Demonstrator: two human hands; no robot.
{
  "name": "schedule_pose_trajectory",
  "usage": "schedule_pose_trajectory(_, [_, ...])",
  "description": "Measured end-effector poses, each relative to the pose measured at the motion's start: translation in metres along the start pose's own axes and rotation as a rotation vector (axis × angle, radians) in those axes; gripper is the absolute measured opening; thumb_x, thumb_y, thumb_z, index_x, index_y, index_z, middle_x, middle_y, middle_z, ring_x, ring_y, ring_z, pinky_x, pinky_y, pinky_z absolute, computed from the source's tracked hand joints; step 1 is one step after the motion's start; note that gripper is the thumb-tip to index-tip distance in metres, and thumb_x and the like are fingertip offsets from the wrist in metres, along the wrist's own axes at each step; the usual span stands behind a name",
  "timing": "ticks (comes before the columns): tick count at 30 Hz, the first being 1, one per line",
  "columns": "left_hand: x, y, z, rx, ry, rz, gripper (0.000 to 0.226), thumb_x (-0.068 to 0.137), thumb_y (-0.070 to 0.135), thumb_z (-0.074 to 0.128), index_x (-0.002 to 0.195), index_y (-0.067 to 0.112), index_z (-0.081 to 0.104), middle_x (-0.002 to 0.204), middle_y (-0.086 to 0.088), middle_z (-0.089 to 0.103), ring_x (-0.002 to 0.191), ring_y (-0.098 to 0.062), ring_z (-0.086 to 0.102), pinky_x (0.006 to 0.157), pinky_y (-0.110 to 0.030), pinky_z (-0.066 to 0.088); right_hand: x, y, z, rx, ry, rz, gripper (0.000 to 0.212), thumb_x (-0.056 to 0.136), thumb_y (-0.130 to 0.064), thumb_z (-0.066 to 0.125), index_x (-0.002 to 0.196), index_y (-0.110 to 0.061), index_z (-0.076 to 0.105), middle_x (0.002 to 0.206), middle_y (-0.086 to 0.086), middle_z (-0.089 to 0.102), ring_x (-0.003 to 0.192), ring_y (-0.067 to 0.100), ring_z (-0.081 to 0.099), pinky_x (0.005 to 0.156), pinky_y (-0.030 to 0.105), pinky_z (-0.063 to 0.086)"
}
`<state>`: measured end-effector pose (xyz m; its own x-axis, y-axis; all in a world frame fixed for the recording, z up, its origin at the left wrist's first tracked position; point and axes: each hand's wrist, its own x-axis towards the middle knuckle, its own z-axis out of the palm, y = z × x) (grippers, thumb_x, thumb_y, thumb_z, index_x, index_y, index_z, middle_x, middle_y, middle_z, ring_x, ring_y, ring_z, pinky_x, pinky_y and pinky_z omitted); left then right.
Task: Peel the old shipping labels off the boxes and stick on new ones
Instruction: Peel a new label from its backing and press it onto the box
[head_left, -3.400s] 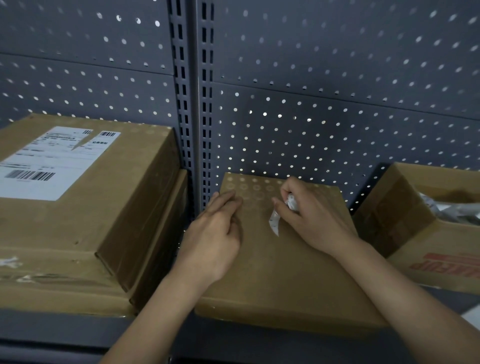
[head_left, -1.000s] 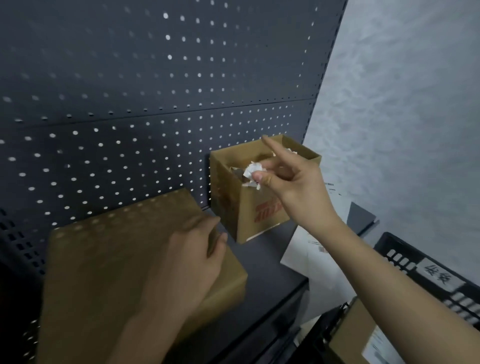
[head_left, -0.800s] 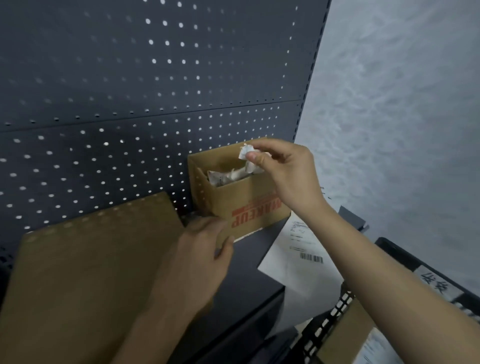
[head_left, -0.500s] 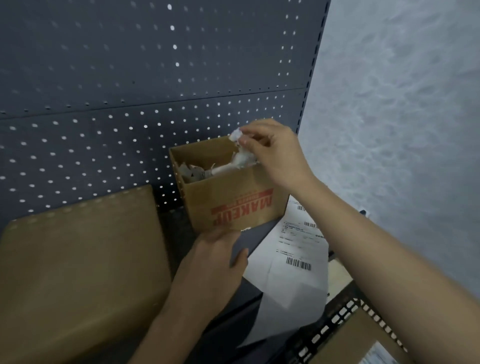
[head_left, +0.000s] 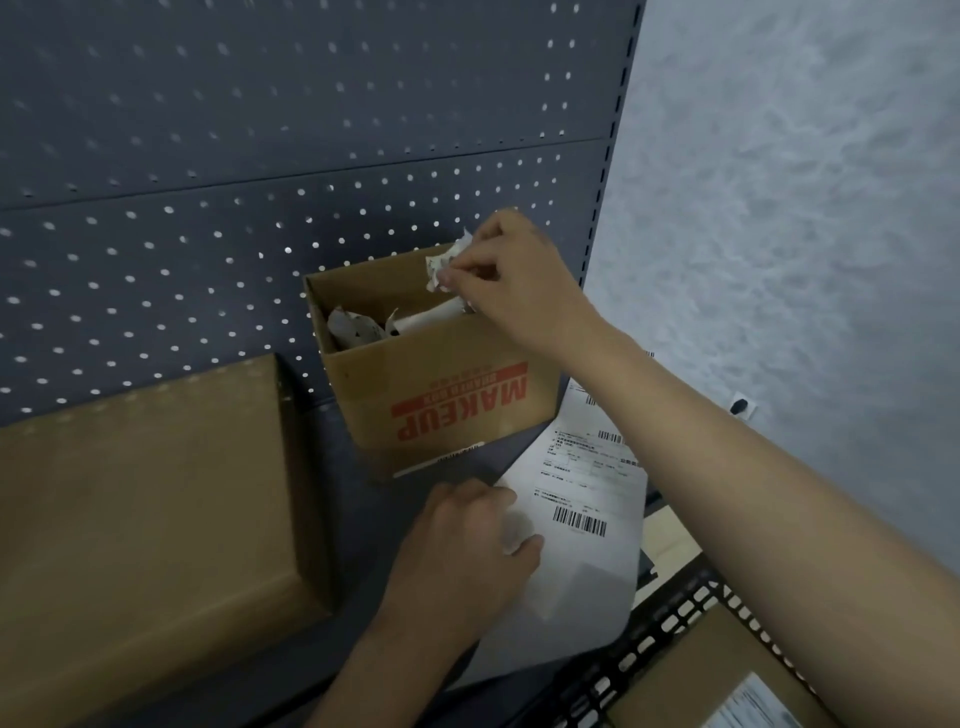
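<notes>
My right hand (head_left: 511, 275) pinches a crumpled old label (head_left: 444, 265) over the open top of a small cardboard box (head_left: 447, 400) printed MAKEUP, which holds other crumpled paper scraps (head_left: 363, 325). My left hand (head_left: 467, 540) rests on the dark shelf (head_left: 358, 519), its fingers touching the edge of a white sheet of new labels (head_left: 582, 525) with barcodes. A plain brown box (head_left: 145, 509) with no label on top lies at the left on the shelf.
A dark pegboard panel (head_left: 260, 156) backs the shelf and a grey wall (head_left: 779, 208) stands to the right. Below right, a black slotted crate (head_left: 665, 634) holds another labelled carton (head_left: 727, 686).
My right hand carried the crumpled label from the plain box to above the MAKEUP box. My left hand left the plain box and moved right onto the label sheet.
</notes>
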<state>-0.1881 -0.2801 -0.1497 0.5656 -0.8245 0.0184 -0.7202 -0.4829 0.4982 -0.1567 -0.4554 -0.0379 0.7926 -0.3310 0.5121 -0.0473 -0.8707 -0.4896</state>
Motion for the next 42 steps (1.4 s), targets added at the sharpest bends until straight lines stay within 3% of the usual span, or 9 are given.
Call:
schedule_pose_trajectory(3, [0.001,0.004,0.004,0.135,-0.017,-0.028,0.044,0.083,0.057,0.053,0.114,0.026,0.059,0.120,0.009,0.051,0.113,-0.018,0.038,0.098,-0.034,0.036,0.002,-0.004,0.001,-0.147,-0.059,0.008,0.026,0.096,-0.034,0.055,0.083,-0.021,0.073,0.095,-0.006,0.059,0.095,0.013,0.052,0.094,0.042,0.035])
schedule_pose_trajectory(7, [0.003,0.006,0.007,0.160,-0.039,-0.050,0.048,0.078,0.061,0.055,0.112,0.028,0.058,0.118,0.011,0.045,0.112,-0.019,0.033,0.100,-0.036,0.030,0.004,-0.002,0.002,-0.120,-0.017,0.024,0.006,0.086,-0.026,0.068,0.090,-0.021,0.069,0.080,-0.013,0.067,0.085,0.011,0.063,0.092,0.043,0.048])
schedule_pose_trajectory(13, [0.006,0.001,0.008,0.121,-0.035,-0.032,0.044,0.084,0.054,0.056,0.120,0.028,0.055,0.122,0.007,0.044,0.114,-0.021,0.033,0.101,-0.037,0.030,0.006,-0.009,-0.006,-0.041,-0.046,-0.024,0.020,0.089,-0.031,0.068,0.087,-0.014,0.078,0.088,0.002,0.059,0.078,0.012,0.055,0.067,0.013,0.042])
schedule_pose_trajectory(17, [0.007,0.000,0.011,0.067,-0.011,-0.018,0.037,0.091,0.047,0.054,0.121,0.027,0.056,0.123,0.006,0.045,0.115,-0.019,0.034,0.101,-0.034,0.031,0.005,-0.011,-0.005,-0.009,-0.021,-0.004,0.031,0.097,-0.028,0.058,0.080,-0.008,0.076,0.092,-0.002,0.043,0.077,0.002,0.044,0.071,0.005,0.034])
schedule_pose_trajectory(22, [0.007,0.001,0.015,0.047,0.025,-0.010,0.033,0.093,0.045,0.053,0.120,0.027,0.057,0.122,0.006,0.047,0.113,-0.017,0.037,0.099,-0.033,0.033,-0.002,-0.008,-0.008,-0.088,-0.028,-0.088,0.024,0.090,-0.010,0.065,0.112,-0.012,0.072,0.105,0.000,0.070,0.092,0.007,0.063,0.090,0.023,0.049])
schedule_pose_trajectory(29, [0.005,0.002,0.015,0.021,-0.026,-0.040,0.068,0.077,0.061,0.066,0.132,0.025,0.049,0.123,0.006,0.043,0.114,-0.016,0.034,0.103,-0.030,0.032,-0.007,0.001,-0.005,-0.087,0.079,-0.102,0.014,0.088,-0.011,0.068,0.100,-0.013,0.076,0.098,-0.005,0.056,0.094,0.011,0.054,0.086,0.022,0.045])
schedule_pose_trajectory(32, [0.006,-0.001,0.017,-0.042,-0.001,-0.060,0.065,0.081,0.054,0.068,0.135,0.022,0.050,0.124,0.004,0.043,0.116,-0.016,0.034,0.102,-0.028,0.033,-0.011,0.000,-0.005,-0.081,0.115,-0.101,0.014,0.087,-0.012,0.068,0.098,-0.015,0.076,0.100,-0.003,0.061,0.097,0.016,0.058,0.089,0.045,0.048])
schedule_pose_trajectory(39, [0.010,-0.008,0.014,-0.189,0.066,-0.093,0.037,0.079,0.032,0.077,0.111,0.021,0.064,0.105,0.004,0.054,0.103,-0.016,0.051,0.083,-0.026,0.042,-0.028,0.001,0.003,-0.056,0.168,-0.155,0.013,0.086,-0.012,0.068,0.096,-0.016,0.076,0.100,-0.005,0.063,0.096,0.014,0.060,0.087,0.053,0.047])
schedule_pose_trajectory(42, [0.011,-0.009,0.008,-0.267,0.064,-0.123,0.055,0.075,0.025,0.081,0.124,0.027,0.057,0.110,0.003,0.054,0.099,-0.012,0.052,0.075,-0.019,0.035,-0.036,-0.003,0.004,-0.077,0.184,-0.228,0.013,0.086,-0.010,0.067,0.094,-0.015,0.076,0.095,-0.006,0.063,0.094,0.015,0.058,0.080,0.053,0.048])
